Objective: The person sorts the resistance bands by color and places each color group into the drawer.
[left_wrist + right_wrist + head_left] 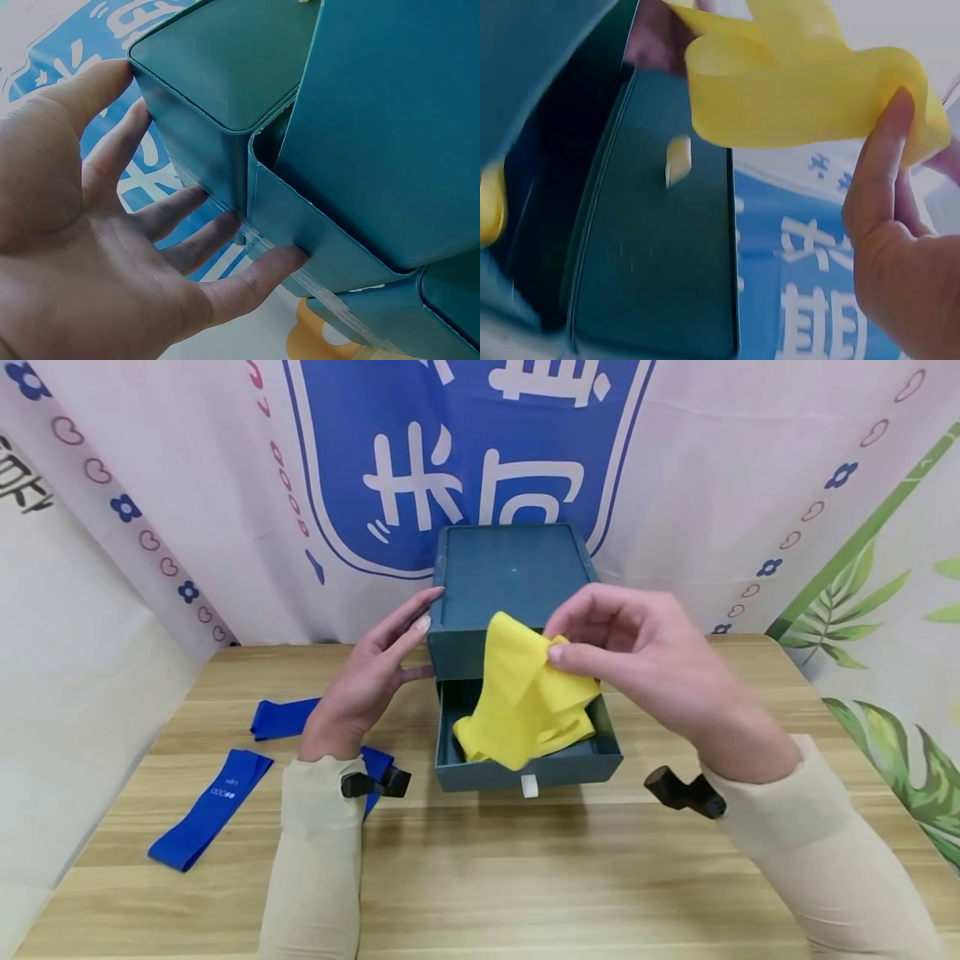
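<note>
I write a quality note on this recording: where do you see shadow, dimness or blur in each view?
Head: mostly clear, soft shadow on the table below the drawer; left wrist: dimmer, bluish, left hand fairly sharp; right wrist: white tab blurred, drawer's inside very dark, upper right pale.

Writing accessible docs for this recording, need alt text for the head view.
A person's right hand pinches a yellow band at the pulled-out drawer of a dark teal box, while the left hand rests its fingers against the box's left side. Flat blue bands lie on the wooden table, left of the box.
</note>
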Demonstrator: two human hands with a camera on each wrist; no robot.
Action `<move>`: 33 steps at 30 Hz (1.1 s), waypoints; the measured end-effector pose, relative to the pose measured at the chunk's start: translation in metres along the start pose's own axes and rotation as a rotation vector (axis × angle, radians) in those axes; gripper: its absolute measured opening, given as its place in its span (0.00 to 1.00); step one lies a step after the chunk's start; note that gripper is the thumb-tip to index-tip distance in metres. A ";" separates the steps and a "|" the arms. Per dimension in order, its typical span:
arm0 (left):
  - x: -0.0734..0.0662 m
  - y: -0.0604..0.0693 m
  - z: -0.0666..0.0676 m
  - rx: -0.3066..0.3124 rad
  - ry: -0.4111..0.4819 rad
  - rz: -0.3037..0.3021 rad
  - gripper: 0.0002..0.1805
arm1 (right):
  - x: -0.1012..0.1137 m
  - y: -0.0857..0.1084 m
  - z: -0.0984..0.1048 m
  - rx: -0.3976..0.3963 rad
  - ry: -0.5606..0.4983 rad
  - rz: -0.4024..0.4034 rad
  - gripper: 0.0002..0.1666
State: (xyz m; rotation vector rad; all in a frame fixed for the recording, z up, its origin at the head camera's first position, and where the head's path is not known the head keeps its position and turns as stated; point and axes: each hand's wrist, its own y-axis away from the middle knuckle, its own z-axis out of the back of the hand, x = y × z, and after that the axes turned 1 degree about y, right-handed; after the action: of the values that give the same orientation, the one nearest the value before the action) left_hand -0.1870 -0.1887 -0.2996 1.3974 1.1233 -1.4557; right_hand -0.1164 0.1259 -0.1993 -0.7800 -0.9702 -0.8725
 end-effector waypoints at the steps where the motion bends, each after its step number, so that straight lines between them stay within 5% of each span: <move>1: 0.000 0.000 0.000 -0.002 -0.001 -0.001 0.28 | 0.000 -0.003 -0.005 -0.002 -0.023 -0.008 0.09; 10: 0.002 0.000 0.000 -0.008 -0.019 -0.011 0.28 | -0.020 -0.019 -0.039 0.013 -0.110 -0.059 0.09; 18: 0.002 0.000 -0.001 -0.003 -0.006 -0.010 0.28 | -0.057 -0.014 -0.041 -0.046 0.077 -0.126 0.08; 25: 0.000 -0.002 -0.001 -0.003 -0.005 0.002 0.28 | -0.085 -0.007 -0.031 -0.091 0.319 -0.080 0.03; 33: 0.000 -0.002 -0.003 -0.001 -0.005 -0.003 0.28 | -0.092 -0.006 -0.024 -0.086 0.556 -0.043 0.04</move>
State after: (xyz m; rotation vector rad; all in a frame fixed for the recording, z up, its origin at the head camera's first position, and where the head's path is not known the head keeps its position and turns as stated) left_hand -0.1878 -0.1856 -0.2992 1.3914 1.1225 -1.4598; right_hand -0.1412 0.1265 -0.2918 -0.5432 -0.4607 -1.0983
